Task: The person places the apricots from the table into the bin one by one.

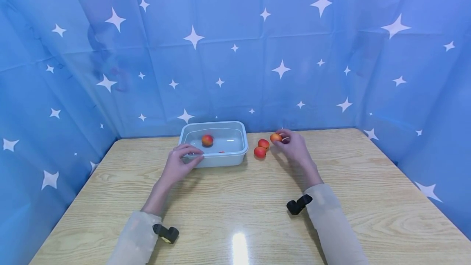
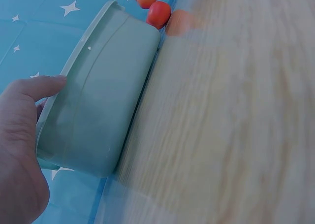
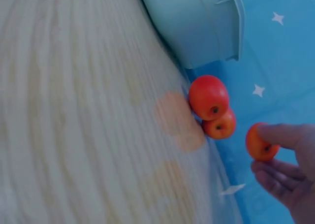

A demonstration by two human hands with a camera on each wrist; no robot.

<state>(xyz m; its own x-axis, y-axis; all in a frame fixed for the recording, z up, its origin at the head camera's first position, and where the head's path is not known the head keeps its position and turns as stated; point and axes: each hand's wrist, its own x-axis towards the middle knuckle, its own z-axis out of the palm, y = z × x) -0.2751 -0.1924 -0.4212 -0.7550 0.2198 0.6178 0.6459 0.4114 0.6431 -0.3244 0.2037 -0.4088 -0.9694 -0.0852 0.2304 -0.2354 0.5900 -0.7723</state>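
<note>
A pale blue-green plastic container [image 1: 223, 160] stands at the back of the table, left of centre. My left hand [image 1: 180, 160] grips its near left rim; in the left wrist view the thumb [image 2: 47, 87] lies on the outside of the wall. Inside lies a red-orange small apple [image 1: 207, 140], and a bit of another red one shows behind the near wall. My right hand [image 1: 294, 146] pinches an orange-red small apple [image 3: 260, 143] between thumb and fingers, off the tabletop. Just left of it, two more apples, a nearer one [image 1: 259, 152] and a farther one [image 1: 263, 144], sit together on the table.
The wood-grain table [image 1: 235, 199] reaches back to a blue curtain [image 1: 235, 52] with white stars, which hangs behind and along both sides. Black wrist cameras are strapped at the left sleeve [image 1: 134, 236] and the right sleeve [image 1: 335, 224].
</note>
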